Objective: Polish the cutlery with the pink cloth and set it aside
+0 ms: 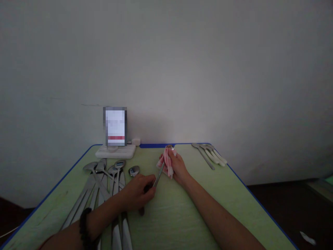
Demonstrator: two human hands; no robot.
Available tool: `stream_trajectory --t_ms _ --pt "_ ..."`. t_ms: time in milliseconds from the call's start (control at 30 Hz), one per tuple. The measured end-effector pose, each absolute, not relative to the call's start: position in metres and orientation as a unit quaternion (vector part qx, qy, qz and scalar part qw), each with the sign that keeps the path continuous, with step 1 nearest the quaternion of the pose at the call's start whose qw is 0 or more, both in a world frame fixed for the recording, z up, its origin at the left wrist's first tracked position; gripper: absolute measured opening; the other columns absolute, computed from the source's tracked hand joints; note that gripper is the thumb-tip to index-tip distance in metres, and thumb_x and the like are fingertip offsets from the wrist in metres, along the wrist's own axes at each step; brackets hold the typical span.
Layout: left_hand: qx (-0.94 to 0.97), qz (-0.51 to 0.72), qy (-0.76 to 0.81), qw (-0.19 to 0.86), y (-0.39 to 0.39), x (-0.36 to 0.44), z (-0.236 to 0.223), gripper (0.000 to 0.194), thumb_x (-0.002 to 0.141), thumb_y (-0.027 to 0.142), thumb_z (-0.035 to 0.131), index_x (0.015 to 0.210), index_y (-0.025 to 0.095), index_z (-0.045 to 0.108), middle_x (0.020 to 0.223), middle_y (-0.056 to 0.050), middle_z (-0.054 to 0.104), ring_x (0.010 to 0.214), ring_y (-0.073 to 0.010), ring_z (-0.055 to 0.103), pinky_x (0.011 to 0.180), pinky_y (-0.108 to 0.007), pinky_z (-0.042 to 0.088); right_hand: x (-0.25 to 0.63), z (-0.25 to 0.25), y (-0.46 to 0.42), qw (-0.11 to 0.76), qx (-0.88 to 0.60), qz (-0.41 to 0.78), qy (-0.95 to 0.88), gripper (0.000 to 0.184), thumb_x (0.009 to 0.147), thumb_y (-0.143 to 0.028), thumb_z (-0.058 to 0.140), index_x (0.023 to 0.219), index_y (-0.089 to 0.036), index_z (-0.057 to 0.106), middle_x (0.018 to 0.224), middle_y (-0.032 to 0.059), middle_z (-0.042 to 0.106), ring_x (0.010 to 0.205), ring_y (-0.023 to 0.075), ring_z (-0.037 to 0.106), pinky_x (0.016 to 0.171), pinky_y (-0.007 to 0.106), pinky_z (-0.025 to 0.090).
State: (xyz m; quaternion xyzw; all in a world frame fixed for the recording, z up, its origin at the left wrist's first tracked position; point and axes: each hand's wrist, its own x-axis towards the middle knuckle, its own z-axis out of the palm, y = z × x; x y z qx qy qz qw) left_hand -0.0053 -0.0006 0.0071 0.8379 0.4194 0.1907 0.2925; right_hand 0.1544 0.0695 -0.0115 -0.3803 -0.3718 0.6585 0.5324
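A metal spoon (pixel 159 176) is held slanting above the middle of the table. My left hand (pixel 139 192) is closed round the lower end of its handle. Up near the bowl, my right hand (pixel 178 166) grips a pink and white cloth (pixel 168 163) folded about the spoon. Only a shiny bit of the bowl shows above the cloth. Beside my left hand lies another spoon (pixel 134 170), bowl up, partly hidden by that hand. Left of it, under and around my left forearm, is a pile of metal cutlery (pixel 95 184) with spoons and long flat handles.
Several spoons (pixel 203 156), some with pale handles, lie at the table's back right. A phone with a blurred screen (pixel 116 126) stands on a white power strip (pixel 116 151) at the back left, next to a white plug (pixel 136 142). The green table (pixel 182 222) meets a grey wall.
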Motion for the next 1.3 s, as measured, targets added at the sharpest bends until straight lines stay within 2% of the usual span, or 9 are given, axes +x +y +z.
stream_trajectory --t_ms 300,467,633,767,1100,1300 --pt "0.845 0.189 0.423 0.268 0.0004 -0.0059 0.0039 0.016 0.074 0.029 0.035 0.062 0.020 0.034 0.052 0.006 0.037 0.049 -0.0101 0.036 0.051 -0.022 0.023 0.1542 -0.0109 0.0689 0.519 -0.389 0.658 -0.383 0.040 0.071 -0.054 0.056 0.068 -0.014 0.059 0.050 0.0017 0.060 0.040 0.0103 0.052 0.039 0.021 0.039" --pt "0.841 0.193 0.424 0.276 0.0012 -0.0067 0.0023 0.014 0.073 0.028 0.037 0.062 0.020 0.035 0.052 0.006 0.038 0.048 -0.0098 0.037 0.049 -0.022 0.024 0.1543 -0.0105 0.0686 0.522 -0.378 0.664 -0.378 0.040 0.070 -0.054 0.058 0.068 -0.014 0.060 0.054 0.0026 0.062 0.044 0.0107 0.054 0.045 0.023 0.044" --pt "0.843 0.197 0.420 0.273 0.0013 -0.0069 0.0017 0.013 0.073 0.027 0.038 0.062 0.020 0.035 0.053 0.006 0.038 0.049 -0.0097 0.037 0.050 -0.022 0.024 0.1541 -0.0077 0.0669 0.517 -0.383 0.661 -0.387 0.041 0.070 -0.054 0.058 0.068 -0.013 0.059 0.051 0.0021 0.061 0.040 0.0093 0.050 0.040 0.020 0.040" --pt "0.841 0.202 0.425 0.268 0.0008 -0.0066 0.0034 0.016 0.075 0.028 0.036 0.062 0.020 0.034 0.053 0.006 0.037 0.049 -0.0103 0.037 0.050 -0.022 0.024 0.1543 -0.0071 0.0669 0.529 -0.368 0.667 -0.374 0.038 0.070 -0.052 0.059 0.068 -0.014 0.059 0.055 0.0022 0.061 0.043 0.0098 0.052 0.043 0.021 0.042" --pt "0.752 0.370 0.460 0.293 0.0007 -0.0069 0.0025 0.038 0.090 0.036 0.022 0.063 0.020 0.043 0.055 0.004 0.044 0.051 -0.0115 0.043 0.054 -0.023 0.034 0.1572 -0.0092 0.0725 0.560 -0.352 0.676 -0.324 0.022 0.068 -0.035 0.064 0.069 -0.014 0.063 0.065 0.0032 0.065 0.056 0.0109 0.056 0.057 0.022 0.046" --pt "0.758 0.370 0.451 0.292 0.0000 -0.0085 0.0030 0.038 0.089 0.035 0.025 0.059 0.020 0.043 0.052 0.004 0.043 0.049 -0.0111 0.042 0.053 -0.023 0.033 0.1563 -0.0092 0.0719 0.568 -0.315 0.691 -0.316 0.019 0.068 -0.032 0.064 0.074 -0.014 0.063 0.064 0.0019 0.064 0.059 0.0114 0.058 0.061 0.023 0.047"
